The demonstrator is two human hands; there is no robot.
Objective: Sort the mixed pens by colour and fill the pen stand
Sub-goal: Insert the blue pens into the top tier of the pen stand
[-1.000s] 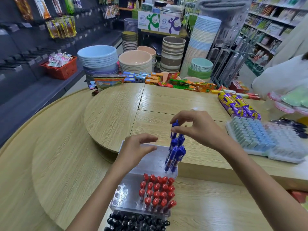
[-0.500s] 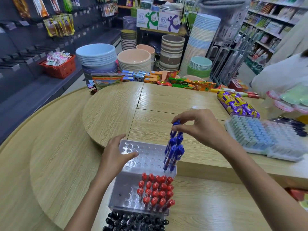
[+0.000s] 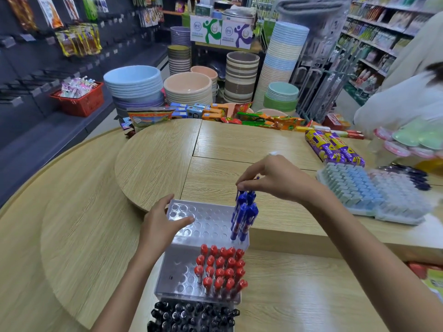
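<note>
Pinching the tops of a small bunch of blue pens (image 3: 243, 215) with the right hand (image 3: 275, 179), fingertips closed tight around the clicker ends. Hanging nearly upright, tilted slightly, tips down at the right end of the top tier of the clear tiered pen stand (image 3: 203, 221); cannot tell whether any tip sits inside a hole. Left hand (image 3: 159, 226) resting on the far left corner of that tier, thumb lying across the holes, fingers curled over the back edge, gripping the stand itself. Rest of the top tier showing bare holes. Middle tier packed on its right side with red pens (image 3: 220, 269) standing in rows, left side holes vacant. Lowest tier at the bottom edge crammed with black pens (image 3: 194, 316). Stand sitting on the wooden table (image 3: 96, 212). Well to the right, a tray of pale blue pens (image 3: 354, 188) lying on the raised counter.
</note>
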